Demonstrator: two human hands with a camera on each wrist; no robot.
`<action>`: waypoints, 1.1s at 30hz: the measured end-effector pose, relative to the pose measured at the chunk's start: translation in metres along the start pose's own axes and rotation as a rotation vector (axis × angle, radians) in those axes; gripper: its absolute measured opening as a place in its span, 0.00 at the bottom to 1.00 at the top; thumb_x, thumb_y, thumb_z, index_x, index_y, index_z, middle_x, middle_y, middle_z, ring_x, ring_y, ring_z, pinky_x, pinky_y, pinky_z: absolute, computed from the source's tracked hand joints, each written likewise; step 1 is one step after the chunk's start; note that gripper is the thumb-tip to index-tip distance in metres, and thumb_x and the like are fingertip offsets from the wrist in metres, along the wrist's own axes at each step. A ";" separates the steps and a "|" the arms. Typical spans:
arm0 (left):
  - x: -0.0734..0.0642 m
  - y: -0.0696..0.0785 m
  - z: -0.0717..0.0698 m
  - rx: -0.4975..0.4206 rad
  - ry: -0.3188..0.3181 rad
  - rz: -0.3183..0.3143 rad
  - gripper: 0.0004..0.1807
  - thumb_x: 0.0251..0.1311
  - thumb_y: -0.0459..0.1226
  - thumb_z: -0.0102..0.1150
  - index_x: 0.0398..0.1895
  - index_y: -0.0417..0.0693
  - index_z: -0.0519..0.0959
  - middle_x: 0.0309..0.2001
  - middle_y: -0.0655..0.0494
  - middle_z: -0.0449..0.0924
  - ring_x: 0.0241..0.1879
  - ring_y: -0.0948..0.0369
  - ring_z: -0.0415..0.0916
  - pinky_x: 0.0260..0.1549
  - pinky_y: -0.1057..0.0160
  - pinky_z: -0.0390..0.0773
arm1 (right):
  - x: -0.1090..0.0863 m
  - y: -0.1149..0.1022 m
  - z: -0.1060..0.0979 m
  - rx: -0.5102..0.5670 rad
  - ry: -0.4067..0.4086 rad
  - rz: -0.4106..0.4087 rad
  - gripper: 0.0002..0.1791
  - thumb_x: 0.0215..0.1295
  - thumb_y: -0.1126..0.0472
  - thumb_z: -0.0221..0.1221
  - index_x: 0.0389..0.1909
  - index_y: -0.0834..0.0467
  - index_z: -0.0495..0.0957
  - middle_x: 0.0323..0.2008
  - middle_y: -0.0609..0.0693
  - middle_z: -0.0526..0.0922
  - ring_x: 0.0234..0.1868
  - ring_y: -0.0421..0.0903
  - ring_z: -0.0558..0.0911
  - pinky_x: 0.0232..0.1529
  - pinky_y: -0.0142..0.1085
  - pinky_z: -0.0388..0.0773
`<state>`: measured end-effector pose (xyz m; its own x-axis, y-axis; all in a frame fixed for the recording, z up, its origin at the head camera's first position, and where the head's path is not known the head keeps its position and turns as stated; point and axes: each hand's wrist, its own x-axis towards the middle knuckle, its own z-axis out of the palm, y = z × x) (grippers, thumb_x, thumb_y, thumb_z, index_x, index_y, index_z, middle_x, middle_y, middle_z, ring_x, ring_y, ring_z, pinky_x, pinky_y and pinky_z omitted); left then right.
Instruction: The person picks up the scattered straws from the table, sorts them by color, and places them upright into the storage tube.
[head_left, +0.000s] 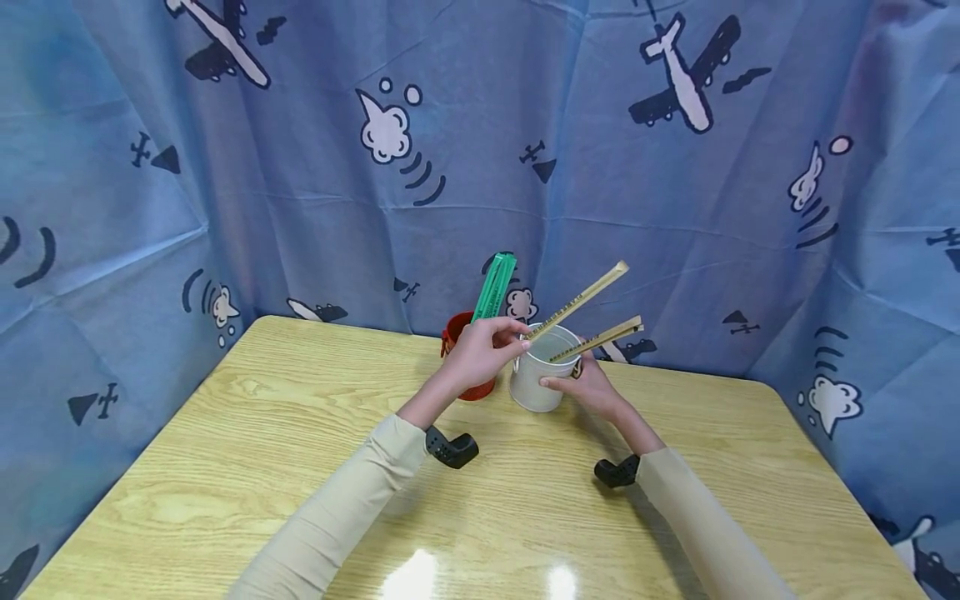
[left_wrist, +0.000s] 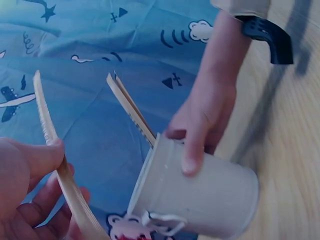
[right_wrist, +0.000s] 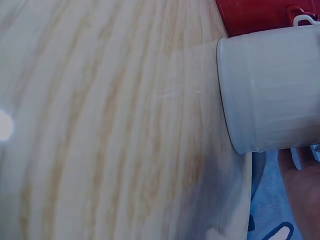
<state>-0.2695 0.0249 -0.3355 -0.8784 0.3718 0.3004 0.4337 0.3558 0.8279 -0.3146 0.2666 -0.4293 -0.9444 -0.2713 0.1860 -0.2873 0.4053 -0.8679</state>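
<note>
My left hand [head_left: 480, 354] pinches a long, narrow, beige wrapped stick [head_left: 581, 302] with dark print, between thumb and fingers, above the rim of a white bucket [head_left: 534, 385]. Up close in the left wrist view, the stick [left_wrist: 47, 120] slants across the fingers. My right hand [head_left: 596, 390] grips the bucket's right side, its thumb [left_wrist: 191, 160] on the outer wall. More beige wrapped sticks [head_left: 603, 337] lean out of the bucket to the right; their lower ends are partly hidden inside. The bucket stands upright on the table.
A red bucket [head_left: 477, 392] stands just left of the white one, partly behind my left hand, with green wrapped sticks [head_left: 492, 287] in it. The wooden table [head_left: 247, 433] ends close behind both buckets, against a blue printed curtain [head_left: 465, 150].
</note>
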 end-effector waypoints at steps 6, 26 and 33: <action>0.015 0.013 0.003 -0.001 0.111 0.054 0.12 0.61 0.39 0.63 0.47 0.49 0.83 0.36 0.52 0.86 0.34 0.62 0.81 0.32 0.70 0.78 | 0.001 0.000 0.000 0.003 -0.007 0.001 0.43 0.56 0.63 0.68 0.70 0.56 0.55 0.63 0.62 0.68 0.65 0.59 0.68 0.65 0.56 0.63; 0.037 -0.001 0.028 0.055 0.231 0.062 0.11 0.59 0.37 0.64 0.45 0.49 0.83 0.39 0.53 0.87 0.38 0.60 0.84 0.38 0.68 0.81 | 0.006 -0.005 0.009 0.005 -0.023 -0.011 0.44 0.57 0.61 0.67 0.71 0.55 0.55 0.65 0.62 0.67 0.66 0.59 0.66 0.66 0.57 0.62; 0.030 -0.014 0.038 0.121 0.145 0.009 0.13 0.59 0.39 0.64 0.47 0.53 0.84 0.40 0.56 0.87 0.36 0.63 0.84 0.33 0.71 0.80 | 0.005 -0.006 0.013 0.013 -0.030 -0.006 0.45 0.57 0.61 0.67 0.72 0.54 0.53 0.67 0.61 0.64 0.68 0.59 0.66 0.66 0.56 0.63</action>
<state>-0.2948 0.0635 -0.3562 -0.8905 0.2510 0.3795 0.4546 0.4566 0.7648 -0.3157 0.2514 -0.4295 -0.9372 -0.2999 0.1778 -0.2911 0.3921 -0.8727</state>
